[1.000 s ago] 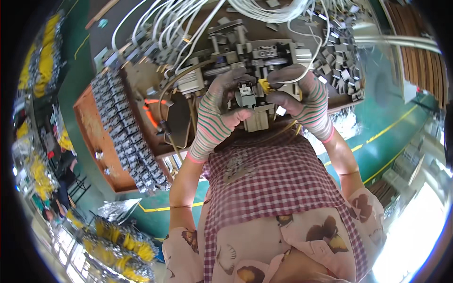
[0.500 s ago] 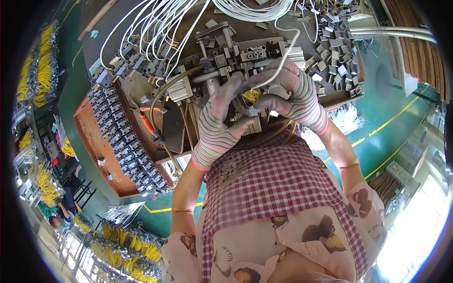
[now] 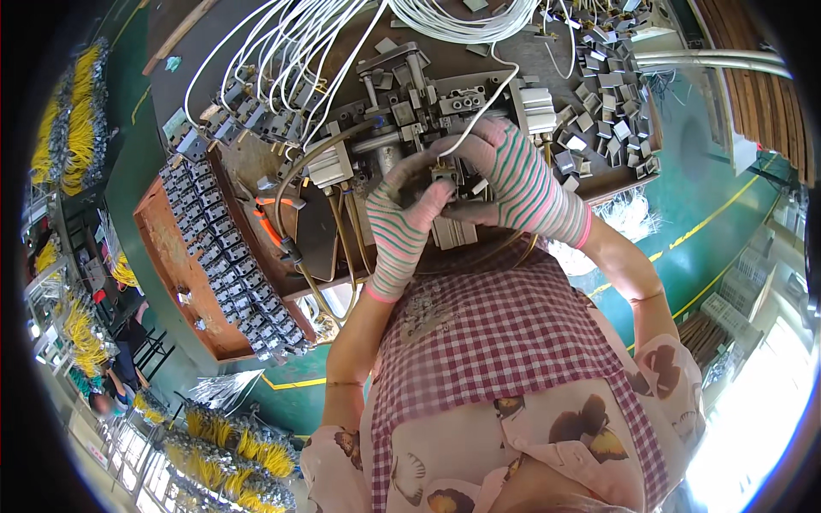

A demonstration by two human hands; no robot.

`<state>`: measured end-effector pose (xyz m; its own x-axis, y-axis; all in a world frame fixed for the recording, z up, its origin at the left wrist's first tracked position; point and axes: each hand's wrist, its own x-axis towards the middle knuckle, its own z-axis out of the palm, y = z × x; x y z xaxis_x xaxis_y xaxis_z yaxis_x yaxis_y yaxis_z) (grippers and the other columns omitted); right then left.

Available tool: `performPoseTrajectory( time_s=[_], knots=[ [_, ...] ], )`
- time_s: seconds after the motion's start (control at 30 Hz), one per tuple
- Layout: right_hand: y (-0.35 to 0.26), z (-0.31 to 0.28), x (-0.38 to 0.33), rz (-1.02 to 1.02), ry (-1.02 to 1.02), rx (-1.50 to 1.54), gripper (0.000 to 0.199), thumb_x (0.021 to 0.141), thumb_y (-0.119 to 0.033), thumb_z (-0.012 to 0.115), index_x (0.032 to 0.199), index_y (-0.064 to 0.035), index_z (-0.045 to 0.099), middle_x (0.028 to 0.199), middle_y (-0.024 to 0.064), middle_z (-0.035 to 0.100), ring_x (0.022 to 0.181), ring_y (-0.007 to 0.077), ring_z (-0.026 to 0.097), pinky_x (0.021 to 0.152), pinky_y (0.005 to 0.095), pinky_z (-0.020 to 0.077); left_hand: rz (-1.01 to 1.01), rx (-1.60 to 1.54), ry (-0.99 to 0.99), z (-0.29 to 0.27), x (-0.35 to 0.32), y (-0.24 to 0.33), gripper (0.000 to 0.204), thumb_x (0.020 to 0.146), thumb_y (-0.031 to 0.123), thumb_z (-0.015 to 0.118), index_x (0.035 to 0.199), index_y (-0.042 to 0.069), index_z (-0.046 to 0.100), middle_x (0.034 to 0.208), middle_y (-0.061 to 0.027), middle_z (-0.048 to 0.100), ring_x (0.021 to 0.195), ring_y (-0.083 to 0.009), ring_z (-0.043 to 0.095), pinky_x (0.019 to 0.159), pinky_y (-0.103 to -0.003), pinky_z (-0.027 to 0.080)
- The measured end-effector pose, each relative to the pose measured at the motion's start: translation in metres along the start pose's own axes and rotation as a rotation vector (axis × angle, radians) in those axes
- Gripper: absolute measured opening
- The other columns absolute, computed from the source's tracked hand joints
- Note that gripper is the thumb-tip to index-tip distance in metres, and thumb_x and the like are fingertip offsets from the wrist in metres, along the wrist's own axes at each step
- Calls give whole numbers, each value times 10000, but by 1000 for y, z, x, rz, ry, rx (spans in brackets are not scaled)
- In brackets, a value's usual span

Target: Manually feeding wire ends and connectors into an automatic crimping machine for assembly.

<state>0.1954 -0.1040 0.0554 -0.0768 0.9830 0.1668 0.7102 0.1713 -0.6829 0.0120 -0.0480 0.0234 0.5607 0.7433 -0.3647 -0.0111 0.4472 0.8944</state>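
Between gloved hands (image 3: pixel 453 201), small connector (image 3: pixel 443 173)

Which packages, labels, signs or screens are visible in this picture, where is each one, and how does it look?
No screen, sign or readable label shows.
Orange-brown tray, to the person's left: long, shallow, holding rows of small grey parts.
Pale crates, on the floor at right: boxy, stacked.
Both hands, left hand and right hand, meet over a small metal part, without packaging.

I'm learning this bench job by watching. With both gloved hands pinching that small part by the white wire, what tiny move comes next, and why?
Probably seat the small connector onto the white wire: the left hand and right hand both pinch it where the wire ends, above the metal fixture.
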Motion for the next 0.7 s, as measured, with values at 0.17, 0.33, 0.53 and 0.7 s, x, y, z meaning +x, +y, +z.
performPoseTrajectory(
  time_s=[0.17, 0.33, 0.53, 0.7],
  knots=[
    [16, -3, 15, -53, 9, -248, 697, 576, -287, 856, 1197, -125, 584, 1185, 92, 533, 1144, 327, 481, 985, 426, 383, 461, 443, 42, -6, 11, 21, 504, 798, 279, 765, 1241, 110, 595, 1177, -90, 538, 1110, -220, 536, 800, -324, 524],
    [36, 15, 21, 53, -104, -250, 638, 620, -289, 816, 1162, -48, 580, 1181, 125, 537, 1189, 371, 463, 1022, 476, 385, 824, 1382, -306, -31, 30, 14, 514, 803, 272, 677, 1268, 89, 557, 1040, -102, 525, 948, -259, 543, 835, -379, 482],
    [33, 23, 12, 42, 153, -70, 686, 618, -178, 826, 1231, -84, 533, 1197, 147, 538, 1188, 373, 494, 1023, 473, 402, 778, 1605, -699, -41, 59, 22, 440, 843, 191, 542, 1238, -2, 551, 913, -62, 521, 878, -211, 534, 755, -329, 475],
    [16, 9, 29, 202, 87, -85, 781, 618, -156, 811, 1326, -118, 485, 1119, 164, 550, 1090, 375, 535, 1006, 480, 414, 826, 1590, -724, -42, 65, 27, 440, 830, 190, 526, 1222, -4, 568, 897, -55, 523, 893, -199, 528, 768, -322, 465]
  ],
)
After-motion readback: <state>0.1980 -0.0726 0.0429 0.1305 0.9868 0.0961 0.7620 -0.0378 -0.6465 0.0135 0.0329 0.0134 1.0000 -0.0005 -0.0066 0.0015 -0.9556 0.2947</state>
